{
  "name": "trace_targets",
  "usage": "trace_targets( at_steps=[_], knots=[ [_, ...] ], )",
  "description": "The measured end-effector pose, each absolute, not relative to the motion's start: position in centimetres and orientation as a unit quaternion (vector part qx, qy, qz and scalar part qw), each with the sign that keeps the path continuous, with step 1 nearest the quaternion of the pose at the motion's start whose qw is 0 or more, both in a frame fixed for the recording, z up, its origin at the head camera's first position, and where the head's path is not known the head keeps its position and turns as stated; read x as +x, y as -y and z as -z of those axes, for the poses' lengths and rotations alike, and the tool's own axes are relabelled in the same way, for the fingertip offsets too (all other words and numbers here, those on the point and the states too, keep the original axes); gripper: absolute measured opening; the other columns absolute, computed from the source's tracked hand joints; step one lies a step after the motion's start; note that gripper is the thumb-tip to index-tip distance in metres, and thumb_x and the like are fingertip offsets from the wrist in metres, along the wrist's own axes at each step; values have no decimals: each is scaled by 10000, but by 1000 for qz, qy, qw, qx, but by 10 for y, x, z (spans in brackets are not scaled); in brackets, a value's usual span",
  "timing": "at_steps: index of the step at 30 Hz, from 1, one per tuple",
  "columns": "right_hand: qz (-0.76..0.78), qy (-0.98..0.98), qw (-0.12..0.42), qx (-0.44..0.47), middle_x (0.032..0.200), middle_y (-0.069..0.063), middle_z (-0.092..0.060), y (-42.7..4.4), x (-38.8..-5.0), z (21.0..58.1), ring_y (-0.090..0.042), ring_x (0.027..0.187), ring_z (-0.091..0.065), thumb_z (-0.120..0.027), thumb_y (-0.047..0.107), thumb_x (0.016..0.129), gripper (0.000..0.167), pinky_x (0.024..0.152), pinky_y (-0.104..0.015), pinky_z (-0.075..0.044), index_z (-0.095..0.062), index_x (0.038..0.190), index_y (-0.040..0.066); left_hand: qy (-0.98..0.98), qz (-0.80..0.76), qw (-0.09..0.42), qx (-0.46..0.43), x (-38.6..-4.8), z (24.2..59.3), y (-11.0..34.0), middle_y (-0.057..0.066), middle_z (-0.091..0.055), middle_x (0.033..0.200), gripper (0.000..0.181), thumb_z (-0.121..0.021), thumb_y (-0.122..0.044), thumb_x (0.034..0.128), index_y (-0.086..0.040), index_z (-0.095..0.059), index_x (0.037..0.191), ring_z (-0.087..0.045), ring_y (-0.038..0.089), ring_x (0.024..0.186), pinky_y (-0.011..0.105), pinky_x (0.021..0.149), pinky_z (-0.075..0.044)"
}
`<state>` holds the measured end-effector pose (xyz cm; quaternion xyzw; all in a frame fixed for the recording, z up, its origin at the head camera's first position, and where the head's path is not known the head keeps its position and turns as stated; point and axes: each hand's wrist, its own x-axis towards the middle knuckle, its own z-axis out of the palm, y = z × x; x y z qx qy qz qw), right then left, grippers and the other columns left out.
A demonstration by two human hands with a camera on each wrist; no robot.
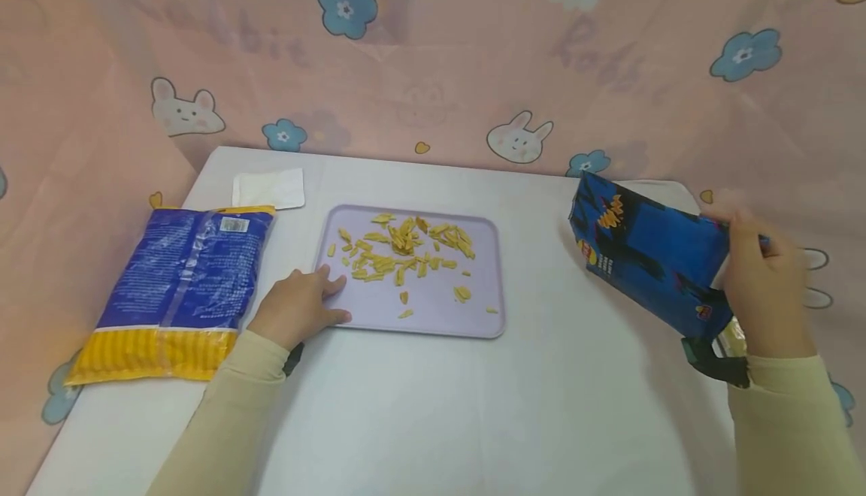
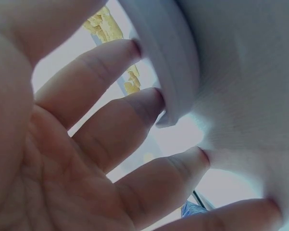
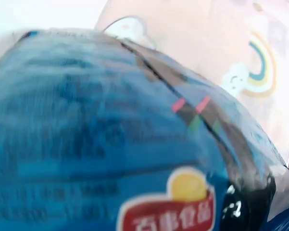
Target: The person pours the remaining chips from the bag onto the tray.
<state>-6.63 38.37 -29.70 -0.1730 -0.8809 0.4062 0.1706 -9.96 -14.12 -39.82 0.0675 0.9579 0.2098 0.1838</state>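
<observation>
A lilac tray [image 1: 365, 314] lies on the white table, with many yellow snack pieces [image 1: 386, 263] scattered over it. My left hand [image 1: 298, 304] rests at the tray's left edge, fingers spread; in the left wrist view, fingertips [image 2: 151, 101] touch the tray's rim [image 2: 170, 62] and others rest on the table. On the right, my right hand [image 1: 767, 285] grips one end of a dark blue snack bag [image 1: 666, 255], held tilted above the table. That bag [image 3: 86, 130] fills most of the right wrist view, showing a red and yellow logo.
Left of the tray lies a large, full blue and yellow bag [image 1: 189, 278]. Behind it is a small white packet [image 1: 271, 188]. A pink printed cloth [image 1: 433, 60] hangs behind and beside the white table [image 1: 433, 413].
</observation>
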Motion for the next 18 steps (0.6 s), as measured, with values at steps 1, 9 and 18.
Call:
trace_targets(
  at_steps=[1, 9, 18],
  knots=[
    [-383, 889, 180, -175, 669, 3, -555, -385, -65, 299, -108, 572, -462, -376, 517, 1127, 527, 534, -263, -359, -717, 1413, 235, -958, -210, 184, 67, -100, 399, 141, 270, -446, 1593, 669, -838, -346, 928, -81, -597, 1493, -386, 597, 1437, 712, 1141, -354],
    [-243, 924, 248, -160, 1136, -274, -729, -376, -53, 317, -117, 694, -562, -375, 414, 1117, 512, 496, -156, -316, -741, 1364, 154, -957, -216, 184, 65, -99, 399, 141, 252, -441, 1601, 657, -837, -338, 930, -95, -599, 1493, -345, 605, 1457, 724, 1156, -316],
    [-201, 938, 281, -6, 1329, -240, -694, -349, -38, 349, -521, 1147, -662, -515, 260, 1118, 380, 980, -524, -548, -705, 1365, 42, -958, -212, 179, 69, -99, 400, 141, 255, -444, 1599, 654, -835, -336, 930, -97, -602, 1492, -345, 614, 1451, 727, 1151, -321]
  ],
)
